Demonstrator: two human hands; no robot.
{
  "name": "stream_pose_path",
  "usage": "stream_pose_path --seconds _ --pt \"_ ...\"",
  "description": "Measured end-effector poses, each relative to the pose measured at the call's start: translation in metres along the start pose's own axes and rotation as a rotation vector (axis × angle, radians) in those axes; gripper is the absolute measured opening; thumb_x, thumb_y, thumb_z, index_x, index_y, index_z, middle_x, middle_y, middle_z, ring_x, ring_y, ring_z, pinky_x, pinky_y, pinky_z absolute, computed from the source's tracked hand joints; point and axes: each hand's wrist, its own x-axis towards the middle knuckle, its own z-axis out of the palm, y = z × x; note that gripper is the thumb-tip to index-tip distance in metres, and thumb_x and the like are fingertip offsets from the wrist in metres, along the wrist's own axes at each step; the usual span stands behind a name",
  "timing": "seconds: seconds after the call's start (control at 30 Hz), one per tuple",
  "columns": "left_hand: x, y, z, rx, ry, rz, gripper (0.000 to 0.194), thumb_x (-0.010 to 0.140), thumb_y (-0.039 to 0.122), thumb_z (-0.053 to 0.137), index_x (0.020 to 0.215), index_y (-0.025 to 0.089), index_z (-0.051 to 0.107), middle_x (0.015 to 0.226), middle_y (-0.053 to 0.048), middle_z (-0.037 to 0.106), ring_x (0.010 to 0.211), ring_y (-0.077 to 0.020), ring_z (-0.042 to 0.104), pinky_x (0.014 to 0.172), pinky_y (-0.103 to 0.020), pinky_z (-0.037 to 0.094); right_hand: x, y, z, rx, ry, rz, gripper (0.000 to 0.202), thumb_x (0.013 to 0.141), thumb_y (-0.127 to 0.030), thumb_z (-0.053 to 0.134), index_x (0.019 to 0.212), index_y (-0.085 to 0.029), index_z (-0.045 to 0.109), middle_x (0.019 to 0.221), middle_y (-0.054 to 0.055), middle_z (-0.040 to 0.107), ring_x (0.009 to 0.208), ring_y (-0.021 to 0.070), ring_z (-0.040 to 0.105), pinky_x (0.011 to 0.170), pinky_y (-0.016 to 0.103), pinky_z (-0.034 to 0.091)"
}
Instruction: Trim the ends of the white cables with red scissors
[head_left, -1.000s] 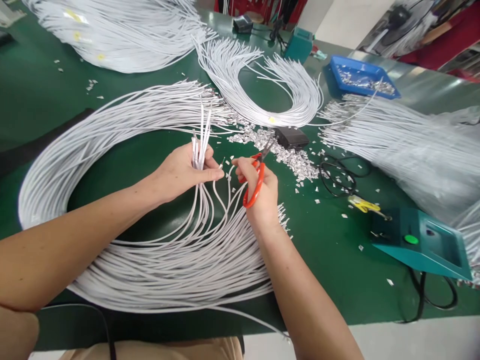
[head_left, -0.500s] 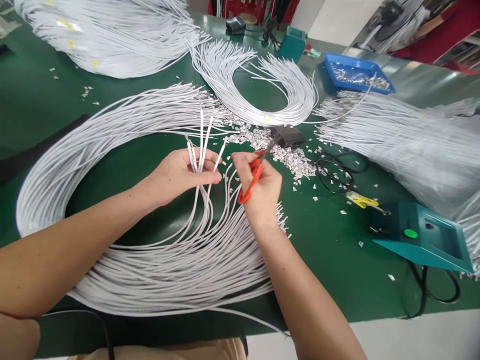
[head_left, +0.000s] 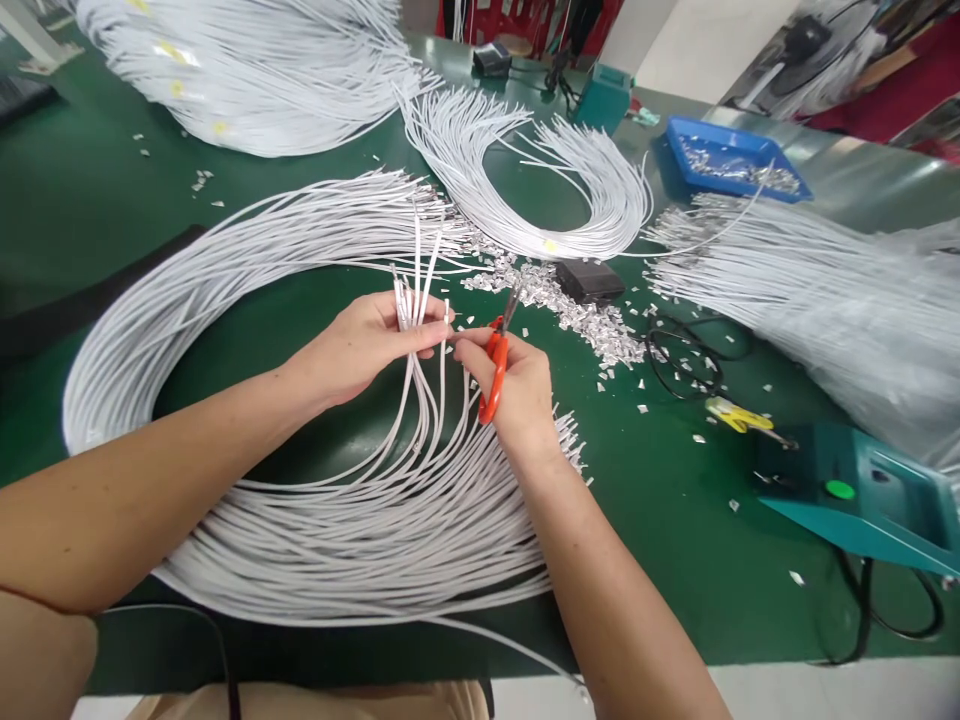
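Observation:
My left hand [head_left: 375, 340] is closed round several white cables [head_left: 424, 270], whose ends stick up above the fingers. One more cable end [head_left: 447, 312] stands apart by its thumb and fingertips. My right hand [head_left: 517, 385] holds a pair of orange-handled scissors [head_left: 493, 380], blades pointing up and away. Its thumb and fingertip meet close to the left hand's fingertips; whether they pinch a cable there I cannot make out. Below both hands curves a large coil of white cables [head_left: 360, 560], its cut ends fanned out beside the right wrist.
Small silvery scraps [head_left: 600, 335] lie heaped around a black block [head_left: 590, 281]. Behind are another cable coil [head_left: 600, 225], a blue tray [head_left: 739, 190] of small parts and a big cable pile [head_left: 247, 70]. At right sits a teal device [head_left: 847, 490] with a yellow clip [head_left: 739, 415].
My right hand has come in toward the left hand's fingertips, and the scissors now stand more upright. The separate cable end has swung upright by the left thumb. The whole view has shifted slightly.

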Motion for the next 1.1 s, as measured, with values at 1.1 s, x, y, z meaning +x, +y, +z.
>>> stream_pose_path --seconds 1.1 --pt "0.002 -0.002 -0.004 0.118 -0.029 0.015 0.036 0.062 0.017 0.082 0.075 0.02 0.048 0.079 0.001 0.071 0.079 -0.0174 0.069 0.073 -0.031 0.053 0.006 0.008 -0.014 -0.965 -0.075 -0.243 0.037 0.085 -0.044 0.058 0.058 -0.019 0.049 0.064 -0.002 0.053 0.053 0.0094 0.038 0.061 0.028 0.032"
